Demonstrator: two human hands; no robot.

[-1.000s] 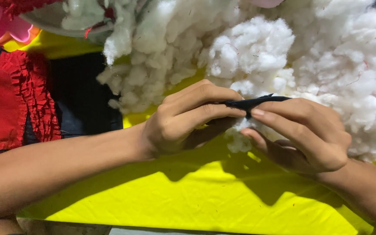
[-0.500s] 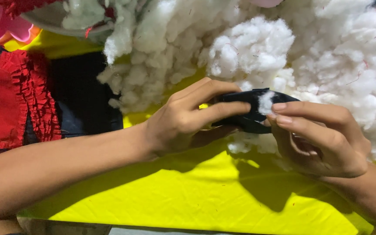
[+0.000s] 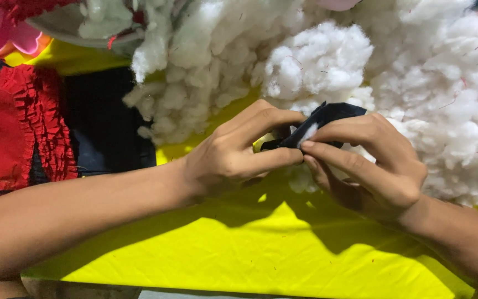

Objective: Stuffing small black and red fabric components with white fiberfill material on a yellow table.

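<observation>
The right hand [image 3: 372, 166] now sits higher and closer in than half a second ago, its fingers curled over the small black fabric piece [image 3: 327, 119] instead of pinching it from below, and the white tuft [image 3: 308, 132] that showed at the cloth's mouth is now squeezed between the fingertips of both hands. A second back that piece lay flat and thin between the hands; now it bulges, so the stuffing looks to be going in, bit by bit.

Nearest the camera, the yellow cloth [image 3: 261, 254] spreads under both forearms. Above it, the left hand [image 3: 233, 158] grips narrow, thumb and forefinger clamped on the near edge of the black fabric piece, holding it open. The right hand closes tight on the far side, forefinger pressing the tuft inward. The piece hangs between them, just clear of the yellow cloth.

Beyond the knuckles, the big heap of white stuffing [image 3: 405, 72] rises, almost touching the right hand. Off left, a red ruffled fabric [image 3: 23, 133] lies against a black cloth [image 3: 106, 122].
</observation>
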